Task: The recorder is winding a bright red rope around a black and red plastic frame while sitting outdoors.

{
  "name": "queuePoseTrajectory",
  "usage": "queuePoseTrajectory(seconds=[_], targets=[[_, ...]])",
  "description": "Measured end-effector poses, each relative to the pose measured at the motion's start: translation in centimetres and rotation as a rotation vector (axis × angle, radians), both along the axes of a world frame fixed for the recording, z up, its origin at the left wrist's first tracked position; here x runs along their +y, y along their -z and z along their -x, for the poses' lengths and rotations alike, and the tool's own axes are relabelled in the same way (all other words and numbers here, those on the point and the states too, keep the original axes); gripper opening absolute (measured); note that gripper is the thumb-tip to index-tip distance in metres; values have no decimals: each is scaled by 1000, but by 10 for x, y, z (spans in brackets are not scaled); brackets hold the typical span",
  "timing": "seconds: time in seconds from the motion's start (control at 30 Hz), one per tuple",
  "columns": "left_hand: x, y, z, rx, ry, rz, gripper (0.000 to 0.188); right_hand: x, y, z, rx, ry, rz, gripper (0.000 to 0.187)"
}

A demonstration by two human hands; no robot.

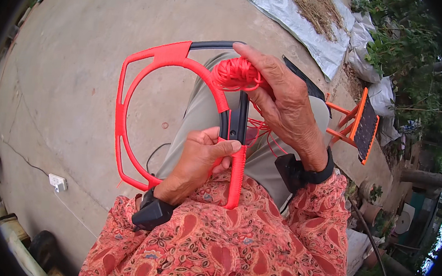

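Red-wrapped frame, a ring inside a squarish outer loop, sits across the person's lap, its left side out over the concrete floor. Left side and upper-left patch: covered in tight red turns. Left hand comes in from below, clamped on the frame, thumb pressed across the top end of the wrapped upright bar. Just above the thumb, bare black tube shows; the top bar is also bare near the right hand. Red cord bundle is next, thick and loosely coiled. Loose strands drop from it and spread over the grey trousers. Right hand, rightmost of the pair, is closed around the bundle, thumb below, index finger over; can't tell if that fingertip touches the top bar.

For the winding, as I judge it: keep the left thumb firm on the last turn so nothing slackens, pass the bundle around the bar with steady tension, and push each turn flush against its neighbour, no crossing. Best to clear the loose strands first, since they could snag or knot. Small passes seem wise; the bundle looks bulky for the gap beside the ring.
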State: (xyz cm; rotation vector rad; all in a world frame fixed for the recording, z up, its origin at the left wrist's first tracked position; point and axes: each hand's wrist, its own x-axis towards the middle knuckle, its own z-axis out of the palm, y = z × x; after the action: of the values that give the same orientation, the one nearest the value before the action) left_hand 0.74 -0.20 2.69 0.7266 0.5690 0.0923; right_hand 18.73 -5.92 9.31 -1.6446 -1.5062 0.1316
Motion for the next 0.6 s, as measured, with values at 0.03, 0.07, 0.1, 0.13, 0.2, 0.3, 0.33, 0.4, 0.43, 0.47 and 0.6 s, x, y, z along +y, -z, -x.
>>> queuePoseTrajectory(seconds=[0.03,0.07,0.1,0.13,0.2,0.3,0.33,0.4,0.43,0.47,0.6], targets=[[-2,-3,-3,-10,28,-2,14,4,-8,-2,-288,-7,53,63],[-5,-5,-5,-10,50,-5,14,8,-14,4,-312,-18,92,61],[-6,-7,-6,-15,46,-10,14,10,-19,8,-317,-22,86,61],[-7,-8,-8,2,54,-32,13,11,-24,11,-346,-62,142,57],[-10,-12,-10,14,65,-56,11,13,-21,15,-389,-111,110,45],[-14,-16,-13,40,80,-100,9,12,-24,16,-539,-168,176,43],[-15,-17,-14,36,87,-83,8,12,-24,18,-541,-167,174,43],[-17,-18,-14,31,95,-71,7,13,-24,23,-698,-196,297,26],[-18,-16,-14,1,86,-129,9,13,-24,27,-699,-193,293,26],[-20,-14,-14,-29,77,-184,11,14,-23,31,-743,-254,338,21],[-26,-19,-13,0,-32,-208,8,15,-6,41,-804,-368,326,11]])
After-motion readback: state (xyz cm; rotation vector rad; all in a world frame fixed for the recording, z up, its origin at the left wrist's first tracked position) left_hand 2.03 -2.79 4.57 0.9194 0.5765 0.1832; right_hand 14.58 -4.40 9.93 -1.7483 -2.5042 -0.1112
